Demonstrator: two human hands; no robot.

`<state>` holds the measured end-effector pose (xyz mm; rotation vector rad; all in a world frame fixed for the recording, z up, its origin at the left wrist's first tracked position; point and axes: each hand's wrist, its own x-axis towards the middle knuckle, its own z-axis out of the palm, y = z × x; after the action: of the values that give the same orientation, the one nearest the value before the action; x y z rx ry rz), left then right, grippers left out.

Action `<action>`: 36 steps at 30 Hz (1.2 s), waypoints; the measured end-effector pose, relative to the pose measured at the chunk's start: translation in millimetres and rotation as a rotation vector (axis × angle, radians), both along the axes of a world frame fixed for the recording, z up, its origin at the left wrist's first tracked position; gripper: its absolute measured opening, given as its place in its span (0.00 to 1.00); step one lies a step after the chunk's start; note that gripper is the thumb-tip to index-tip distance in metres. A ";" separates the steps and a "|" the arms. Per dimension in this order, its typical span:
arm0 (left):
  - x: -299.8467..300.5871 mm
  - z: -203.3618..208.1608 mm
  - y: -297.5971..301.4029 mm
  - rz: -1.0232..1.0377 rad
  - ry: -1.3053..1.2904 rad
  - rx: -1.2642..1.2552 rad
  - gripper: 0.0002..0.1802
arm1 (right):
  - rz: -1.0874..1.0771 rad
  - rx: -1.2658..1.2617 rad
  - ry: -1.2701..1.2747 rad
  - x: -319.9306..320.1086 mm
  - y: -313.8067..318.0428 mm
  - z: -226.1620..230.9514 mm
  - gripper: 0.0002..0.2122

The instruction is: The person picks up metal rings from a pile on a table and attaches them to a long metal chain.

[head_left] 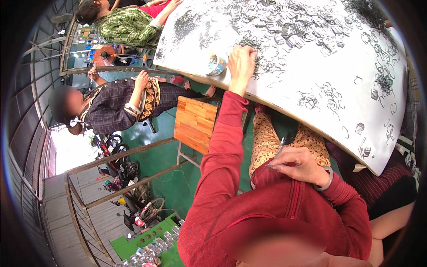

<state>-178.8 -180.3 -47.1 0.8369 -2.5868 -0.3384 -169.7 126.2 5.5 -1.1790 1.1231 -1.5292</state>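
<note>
My left hand [242, 64] rests at the near edge of the white tabletop [284, 100], fingers curled down beside a heap of small dark curved pieces [269, 64]. What its fingertips hold, if anything, is hidden. A cup-like container [216, 65] with a colourful pattern stands just left of that hand. In front of my lap, my right hand [302, 164] is closed around a thin shiny object [281, 146] that points up from the fingers; its kind is too small to tell. A pale bracelet [328, 179] circles the right wrist.
Grey-black buckle-like pieces [289, 26] cover the table's far part; loose curved bits [331, 98] lie in clusters to the right. A wooden stool [194, 124] stands at my left. One person [120, 102] is beyond it, another [126, 26] at the table's far left. Motorbikes [129, 173] stand behind a railing.
</note>
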 end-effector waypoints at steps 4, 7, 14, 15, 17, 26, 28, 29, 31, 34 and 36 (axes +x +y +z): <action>-21.4 6.7 -20.3 -0.066 -0.050 -0.032 0.06 | 0.015 0.035 0.025 -5.4 -1.4 1.2 0.08; -42.8 5.6 -34.8 -0.284 -0.056 -0.183 0.06 | -0.006 0.030 0.043 -8.4 -3.5 0.6 0.08; -59.1 -8.4 -53.2 -0.441 -0.285 -0.295 0.03 | 0.022 0.092 0.056 -11.6 -4.7 5.8 0.08; -59.0 -4.0 -52.7 -0.422 -0.288 -0.291 0.04 | 0.021 0.088 0.051 -11.5 -5.2 5.6 0.08; -53.3 5.6 -52.4 -0.323 -0.074 -0.137 0.05 | 0.023 0.084 0.046 -12.4 -5.7 7.7 0.08; -38.4 5.9 -36.0 -0.248 -0.173 0.166 0.11 | 0.013 0.037 0.085 -7.1 -9.1 6.4 0.07; -42.8 2.2 -31.7 -0.119 -0.205 0.113 0.14 | 0.001 0.034 0.061 -4.6 -9.5 5.6 0.07; -46.8 0.5 -31.4 -0.098 -0.229 0.087 0.16 | 0.014 0.057 0.058 -5.3 -9.7 7.0 0.08; -54.2 -3.8 -29.4 -0.058 -0.281 0.042 0.18 | 0.040 0.110 0.045 -6.6 -8.5 9.9 0.08; -64.5 -7.1 -21.6 -0.031 -0.340 0.063 0.13 | 0.029 0.093 0.058 -6.7 -8.5 9.2 0.08; -65.8 2.2 -12.0 -0.003 -0.395 0.154 0.09 | 0.015 0.088 0.071 -4.8 -7.9 8.4 0.08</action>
<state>-244.6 -192.3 -44.9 1.0440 -2.9541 -0.4134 -174.5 118.3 13.9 -1.1876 1.2137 -1.4215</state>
